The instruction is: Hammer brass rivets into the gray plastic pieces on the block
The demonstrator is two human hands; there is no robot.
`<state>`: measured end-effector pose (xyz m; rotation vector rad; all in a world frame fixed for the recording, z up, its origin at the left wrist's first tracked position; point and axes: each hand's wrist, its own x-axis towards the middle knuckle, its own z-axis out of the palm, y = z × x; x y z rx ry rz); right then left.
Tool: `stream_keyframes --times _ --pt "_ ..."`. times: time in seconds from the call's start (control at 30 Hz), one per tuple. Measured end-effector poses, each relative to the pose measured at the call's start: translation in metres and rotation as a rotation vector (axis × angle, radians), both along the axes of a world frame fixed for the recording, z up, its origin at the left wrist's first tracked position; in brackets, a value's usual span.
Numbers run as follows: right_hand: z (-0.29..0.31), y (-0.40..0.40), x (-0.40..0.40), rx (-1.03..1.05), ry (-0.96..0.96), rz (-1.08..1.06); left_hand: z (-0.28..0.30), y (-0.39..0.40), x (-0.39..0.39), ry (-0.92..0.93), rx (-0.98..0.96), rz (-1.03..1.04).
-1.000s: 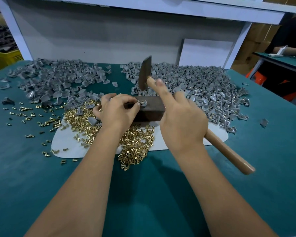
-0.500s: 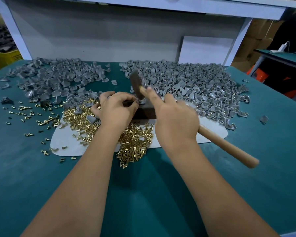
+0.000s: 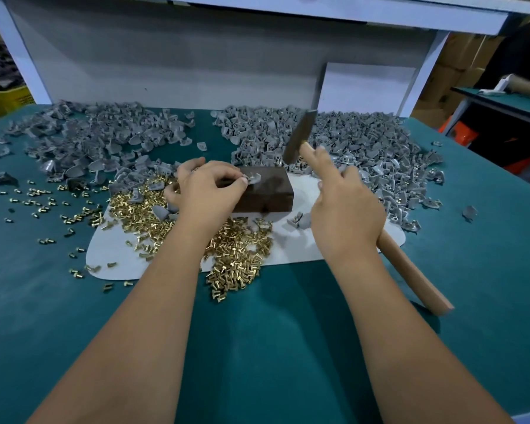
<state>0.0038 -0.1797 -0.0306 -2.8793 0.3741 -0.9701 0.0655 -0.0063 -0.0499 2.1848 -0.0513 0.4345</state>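
Head view shows the left hand (image 3: 210, 191) pinching a small, light, stiff gray plastic piece (image 3: 254, 179) by its edge atop the dark block (image 3: 265, 191), while the right hand (image 3: 344, 206) grips the raised hammer (image 3: 300, 136), brass rivets (image 3: 233, 249) heaped nearby.

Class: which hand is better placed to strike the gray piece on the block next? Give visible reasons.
Right hand: it grips the hammer, raised above the block. The left hand pinches the gray piece there.
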Motion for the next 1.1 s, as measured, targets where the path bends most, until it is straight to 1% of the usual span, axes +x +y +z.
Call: stream_keyframes --times 0.13,0.3,0.37,0.4,0.47,0.5,0.53,0.57,0.63,0.67,0.7,0.73,0.83,0.87,0.9,1.0,1.03,1.1 --pt "-0.003 -0.018 0.007 0.082 0.113 -0.107 0.002 -0.001 -0.002 0.019 -0.075 -0.053" --pt "-0.007 -0.024 0.01 0.188 0.241 -0.08 0.004 -0.002 -0.005 0.012 -0.098 -0.08" --pt "-0.006 -0.023 0.008 0.155 0.27 -0.081 0.005 -0.002 -0.006 0.008 -0.109 -0.09" --pt "-0.006 -0.022 0.008 0.103 0.257 -0.087 0.005 -0.002 -0.007 0.006 -0.113 -0.094" --pt "-0.004 -0.017 0.008 0.055 0.141 -0.054 0.006 -0.002 -0.008 0.001 -0.104 -0.1" --pt "-0.003 -0.012 0.008 0.108 0.077 0.024 0.006 -0.003 -0.009 -0.004 -0.092 -0.105" --pt "-0.002 -0.005 0.008 0.222 0.04 0.142 0.006 -0.003 -0.01 -0.011 -0.083 -0.114" --pt "-0.001 0.003 0.009 0.375 0.045 0.274 0.006 -0.003 -0.01 -0.021 -0.079 -0.128" --pt "0.001 0.019 0.013 0.672 0.114 0.492 0.006 -0.002 -0.009 -0.042 -0.077 -0.172" --pt "0.002 0.025 0.016 0.759 0.14 0.541 0.007 -0.003 -0.01 -0.055 -0.066 -0.188" --pt "0.004 0.027 0.02 0.799 0.16 0.557 0.007 -0.003 -0.01 -0.07 -0.048 -0.194" --pt "0.007 0.027 0.025 0.796 0.175 0.549 0.008 -0.003 -0.01 -0.082 -0.03 -0.192" --pt "0.014 0.019 0.044 0.628 0.265 0.51 0.005 -0.004 -0.01 -0.101 -0.015 -0.183" --pt "0.021 0.017 0.054 0.603 0.276 0.511 0.006 -0.003 -0.005 -0.115 -0.007 -0.176" --pt "0.025 0.014 0.06 0.622 0.27 0.508 0.003 -0.004 -0.005 -0.11 -0.008 -0.167" --pt "0.037 -0.002 0.085 0.741 0.073 0.415 -0.003 -0.005 0.0 -0.115 0.007 -0.103" --pt "0.039 -0.008 0.092 0.766 0.044 0.363 -0.004 -0.004 0.003 -0.112 0.007 -0.085" --pt "0.033 -0.019 0.105 0.711 0.117 0.225 -0.006 -0.003 0.006 -0.103 0.019 -0.067"
